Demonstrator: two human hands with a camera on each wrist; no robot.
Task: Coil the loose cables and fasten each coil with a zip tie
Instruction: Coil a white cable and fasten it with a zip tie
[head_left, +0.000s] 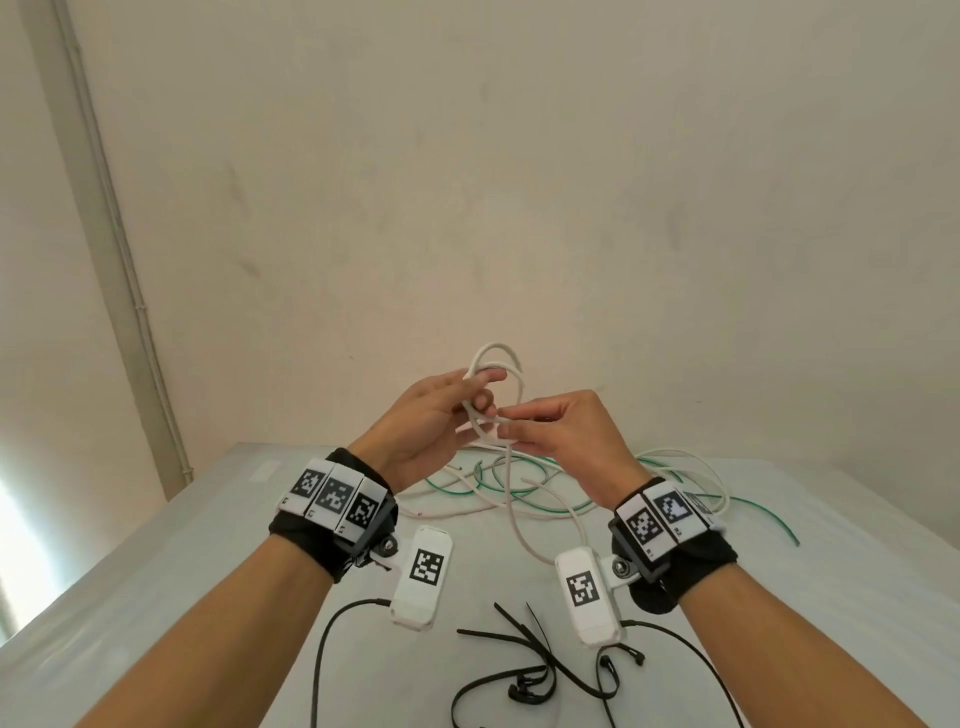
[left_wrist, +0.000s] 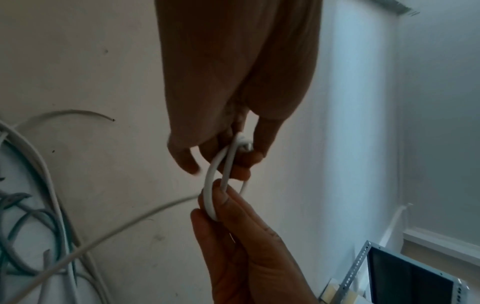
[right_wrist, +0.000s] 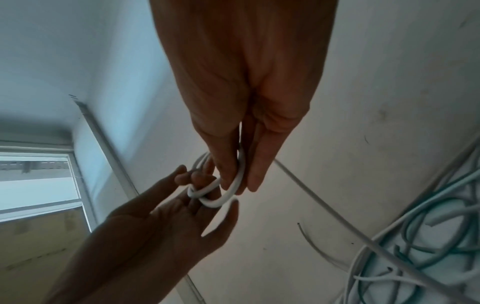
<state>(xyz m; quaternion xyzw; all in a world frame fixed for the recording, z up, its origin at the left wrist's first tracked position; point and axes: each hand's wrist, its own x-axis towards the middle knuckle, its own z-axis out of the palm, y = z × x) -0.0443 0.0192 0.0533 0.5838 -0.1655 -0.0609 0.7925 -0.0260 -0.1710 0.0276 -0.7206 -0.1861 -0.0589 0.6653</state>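
I hold a white cable in the air above the grey table, and a couple of small loops stand up from my hands. My left hand has its fingers through the loops and grips them. My right hand pinches the same cable just beside it. In the left wrist view the cable runs from my left fingers down into the pinch of the right hand. In the right wrist view the loop links both hands. The cable's free length trails down to the table.
A tangle of green cable and more white cable lies on the table just beyond my wrists. Several black zip ties lie near the front edge between my forearms. A plain wall stands right behind the table.
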